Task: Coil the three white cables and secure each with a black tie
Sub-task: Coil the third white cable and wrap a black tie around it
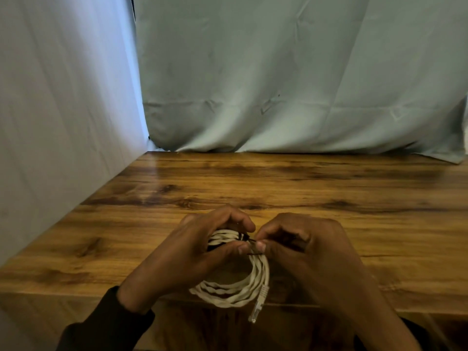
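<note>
Here I have one cable (238,287) coiled and held just over the near edge of the table (329,188), so its plug hangs free. My left hand (202,249) curls round the top of the coil to keep the loops bunched, while my right hand (298,247) pinches the one black tie (249,239) wrapped there, I judge to twist it. The other two cables aren't in view.

Coiled cable (235,287) over table (329,198) near edge, between both hands, curtain (278,84) behind
</note>
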